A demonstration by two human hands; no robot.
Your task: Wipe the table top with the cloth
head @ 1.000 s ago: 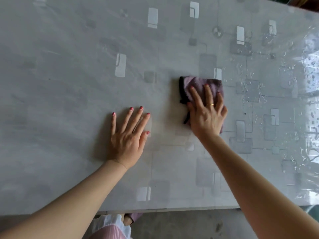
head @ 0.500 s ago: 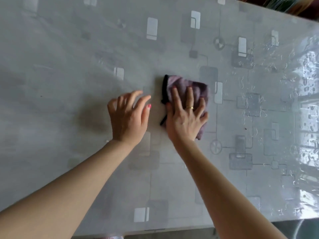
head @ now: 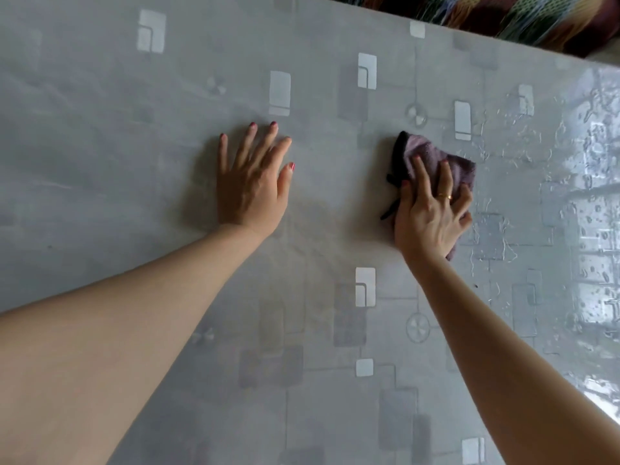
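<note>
A grey table top (head: 134, 196) with a pattern of pale rectangles fills the head view. A crumpled purple cloth (head: 426, 152) with a dark edge lies on it right of centre. My right hand (head: 429, 213) lies flat on the cloth, fingers spread and straight, pressing it onto the table; most of the cloth is hidden under the palm. My left hand (head: 255, 182) rests flat on the bare table to the left of the cloth, fingers straight, a hand's width apart from it.
The table's right part (head: 590, 182) is glossy with wet streaks and window reflections. A colourful striped fabric (head: 523, 18) lies beyond the far edge at the top right.
Both hands have moved farther across the table toward its far edge. My right hand slid the cloth to the right, widening the gap between the hands. My left hand flattened from curled.
</note>
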